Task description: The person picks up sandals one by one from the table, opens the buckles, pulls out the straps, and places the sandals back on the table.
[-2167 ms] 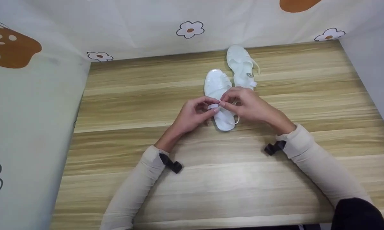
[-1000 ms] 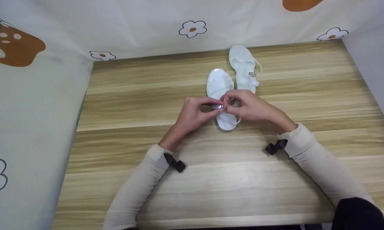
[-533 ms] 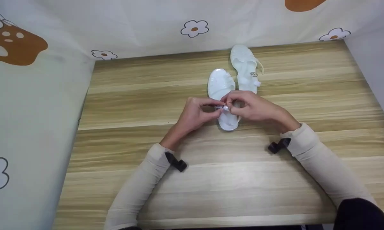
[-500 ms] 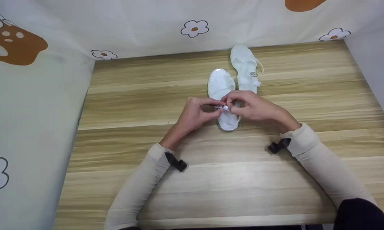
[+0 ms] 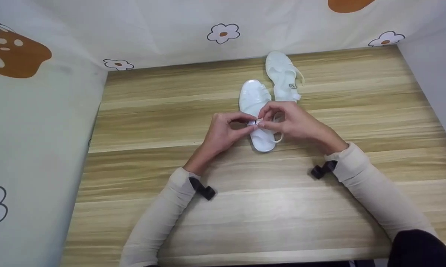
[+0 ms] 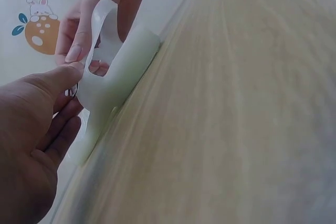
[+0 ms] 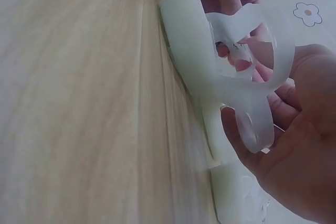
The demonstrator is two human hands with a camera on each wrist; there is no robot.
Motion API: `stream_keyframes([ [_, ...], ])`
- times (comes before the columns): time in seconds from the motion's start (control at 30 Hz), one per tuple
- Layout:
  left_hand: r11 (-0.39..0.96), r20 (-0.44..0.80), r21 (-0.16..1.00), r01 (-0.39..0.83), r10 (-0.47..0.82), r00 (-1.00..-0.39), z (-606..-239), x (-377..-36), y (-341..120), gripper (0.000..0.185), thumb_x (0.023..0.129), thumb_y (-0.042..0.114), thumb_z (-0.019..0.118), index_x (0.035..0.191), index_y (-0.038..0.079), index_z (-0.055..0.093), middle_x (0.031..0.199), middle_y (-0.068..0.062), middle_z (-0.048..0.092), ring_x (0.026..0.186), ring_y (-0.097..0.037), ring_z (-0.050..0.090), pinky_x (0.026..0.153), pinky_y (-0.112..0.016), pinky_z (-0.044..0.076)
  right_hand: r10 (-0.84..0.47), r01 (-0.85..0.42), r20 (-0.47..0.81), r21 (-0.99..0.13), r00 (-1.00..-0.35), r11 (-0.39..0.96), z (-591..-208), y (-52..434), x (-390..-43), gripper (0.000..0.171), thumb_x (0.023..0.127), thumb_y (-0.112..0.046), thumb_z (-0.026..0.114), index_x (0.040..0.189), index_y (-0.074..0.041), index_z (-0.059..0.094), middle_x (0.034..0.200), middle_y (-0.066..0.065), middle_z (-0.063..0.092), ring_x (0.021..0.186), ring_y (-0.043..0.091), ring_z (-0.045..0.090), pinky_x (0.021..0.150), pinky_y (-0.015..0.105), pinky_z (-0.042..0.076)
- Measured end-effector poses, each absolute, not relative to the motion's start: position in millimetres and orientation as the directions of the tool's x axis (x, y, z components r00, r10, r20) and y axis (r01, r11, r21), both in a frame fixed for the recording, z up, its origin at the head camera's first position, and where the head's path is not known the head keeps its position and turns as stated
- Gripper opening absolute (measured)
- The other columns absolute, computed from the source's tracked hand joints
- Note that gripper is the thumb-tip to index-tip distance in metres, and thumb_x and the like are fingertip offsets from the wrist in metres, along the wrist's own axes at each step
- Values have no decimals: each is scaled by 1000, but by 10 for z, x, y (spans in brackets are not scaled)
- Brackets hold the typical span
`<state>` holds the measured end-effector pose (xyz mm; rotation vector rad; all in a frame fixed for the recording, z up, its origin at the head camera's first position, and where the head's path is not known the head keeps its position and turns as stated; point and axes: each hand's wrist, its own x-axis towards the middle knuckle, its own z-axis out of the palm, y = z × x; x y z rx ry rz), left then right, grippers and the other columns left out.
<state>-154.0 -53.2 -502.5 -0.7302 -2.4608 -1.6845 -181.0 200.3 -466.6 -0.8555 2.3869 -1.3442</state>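
Observation:
Both hands meet over the near white sandal (image 5: 253,97), toe pointing away, at its ankle strap. My left hand (image 5: 223,133) pinches the strap's metal buckle (image 6: 72,91) between thumb and fingers. From the other side my right hand (image 5: 295,120) pinches the white strap (image 7: 245,56) right beside the buckle. The fingertips hide much of the strap and buckle. In the right wrist view, the sandal's heel loop (image 7: 283,51) stands up in front of the right fingers. Behind and to the right lies the other white sandal (image 5: 279,72), its strap loose, partly covered by the right hand.
The sandals stand on a wood-grain table (image 5: 163,111). A pale curtain (image 5: 171,33) with flower prints closes off the back, with pale walls on the left and right. Black wrist cameras (image 5: 208,193) jut from both cuffs.
Earlier the left hand held a longer visible piece of strap; then both hands came together at the buckle. In the last half second the right thumb straightened and that hand rose slightly.

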Motion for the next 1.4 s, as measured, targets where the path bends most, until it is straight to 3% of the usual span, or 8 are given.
stream_keyframes([
  [0.37, 259, 306, 880, 399, 333, -892, -5039, -1553, -556, 21, 93, 29, 89, 109, 16, 85, 105, 2, 85, 101, -8, 79, 93, -31, 64, -618, -344, 22, -846, -786, 407, -4623, 2044, -1808, 13, 101, -26, 79, 114, -22, 79, 97, -1, 74, 95, 17, 68, 83, 24, 55],
  [0.73, 219, 309, 893, 392, 335, -890, -5063, -1563, -550, 21, 93, 27, 88, 109, 14, 85, 105, 1, 84, 100, -9, 79, 93, -31, 64, -614, -370, 54, -838, -787, 401, -4634, 2046, -1809, 16, 103, -15, 71, 115, -17, 81, 98, 1, 75, 97, 16, 66, 87, 28, 53],
  [1.07, 232, 301, 891, 391, 344, -889, -5079, -1565, -541, 22, 94, 25, 88, 112, 12, 83, 109, -2, 84, 103, -11, 78, 95, -30, 63, -573, -375, 105, -847, -813, 377, -4588, 2036, -1776, 15, 102, -14, 70, 113, -18, 81, 102, 1, 74, 103, 16, 64, 98, 40, 48],
  [1.23, 253, 313, 877, 409, 346, -884, -5093, -1569, -547, 23, 95, 27, 86, 112, 12, 82, 109, 0, 83, 102, -11, 77, 94, -30, 63, -558, -378, 120, -847, -821, 374, -4594, 2017, -1777, 11, 102, -17, 74, 111, -19, 80, 107, -2, 75, 106, 15, 66, 97, 38, 51],
  [1.4, 245, 332, 868, 432, 360, -872, -5100, -1569, -562, 24, 96, 28, 85, 115, 15, 82, 112, 1, 81, 101, -15, 74, 92, -35, 62, -561, -420, 165, -832, -811, 363, -4616, 1998, -1793, 10, 103, -18, 74, 111, -16, 79, 113, -3, 76, 113, 14, 67, 106, 38, 49],
])
